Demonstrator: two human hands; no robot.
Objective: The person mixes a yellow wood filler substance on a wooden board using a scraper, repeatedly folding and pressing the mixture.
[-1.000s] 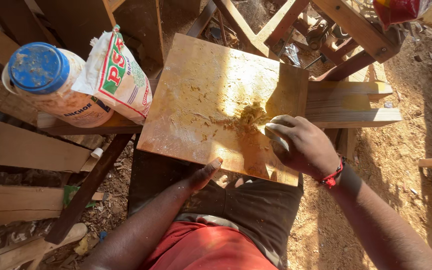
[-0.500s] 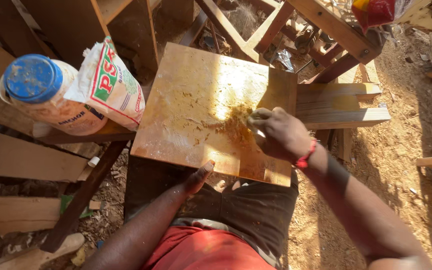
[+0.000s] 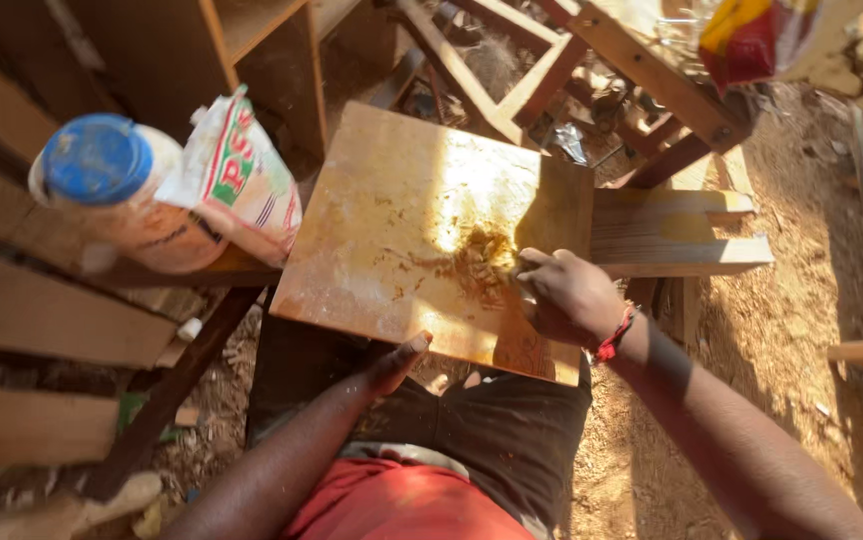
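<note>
The right hand (image 3: pixel 570 298) pressed curled fingers into the paste (image 3: pixel 479 255), while the left hand (image 3: pixel 395 362) (fingers together) steadied the board (image 3: pixel 392 210).

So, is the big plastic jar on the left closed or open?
Closed. The plastic jar has its blue lid seated on top, covering the whole mouth. It stands beside a white printed bag.

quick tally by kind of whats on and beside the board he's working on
square wooden board: 1
lump of yellow-brown paste: 1
jar with blue lid: 1
white printed bag: 1
hands at the board: 2, left hand and right hand
total: 6
</note>
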